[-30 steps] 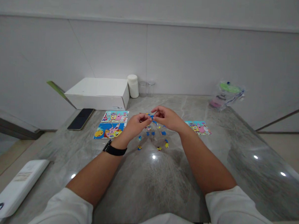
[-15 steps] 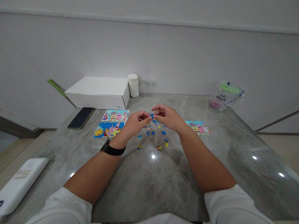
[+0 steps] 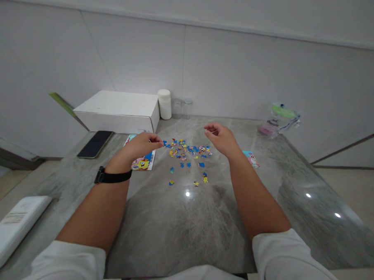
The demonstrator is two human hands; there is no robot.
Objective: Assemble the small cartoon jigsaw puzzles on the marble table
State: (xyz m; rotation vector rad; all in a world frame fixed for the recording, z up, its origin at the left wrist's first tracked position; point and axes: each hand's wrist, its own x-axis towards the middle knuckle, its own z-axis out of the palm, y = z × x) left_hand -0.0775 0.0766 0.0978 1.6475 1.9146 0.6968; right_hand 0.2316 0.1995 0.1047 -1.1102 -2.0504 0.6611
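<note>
Loose jigsaw puzzle pieces (image 3: 191,149), mostly blue and yellow, lie scattered in the middle of the grey table. At the left end of this scatter is my left hand (image 3: 143,145), thumb and fingers pinched together. A small blue puzzle piece (image 3: 165,143) shows right at its fingertips. My right hand (image 3: 221,138) hovers above the right side of the scatter, its fingers loosely curved and apart from the thumb; I see nothing in it. Cartoon picture cards (image 3: 144,163) lie partly hidden under my left hand. Another cartoon card (image 3: 252,158) shows beyond my right forearm.
A white box (image 3: 116,112), a white bottle (image 3: 164,105) and two clear glasses (image 3: 182,109) stand at the back. A phone (image 3: 95,144) and a white device (image 3: 14,221) lie at left. A plastic bag (image 3: 279,120) sits at the back right corner.
My hands were close together over the pieces and have moved apart, the left one leftward, the right one rightward. More pieces now show between them. The view has shifted slightly.
</note>
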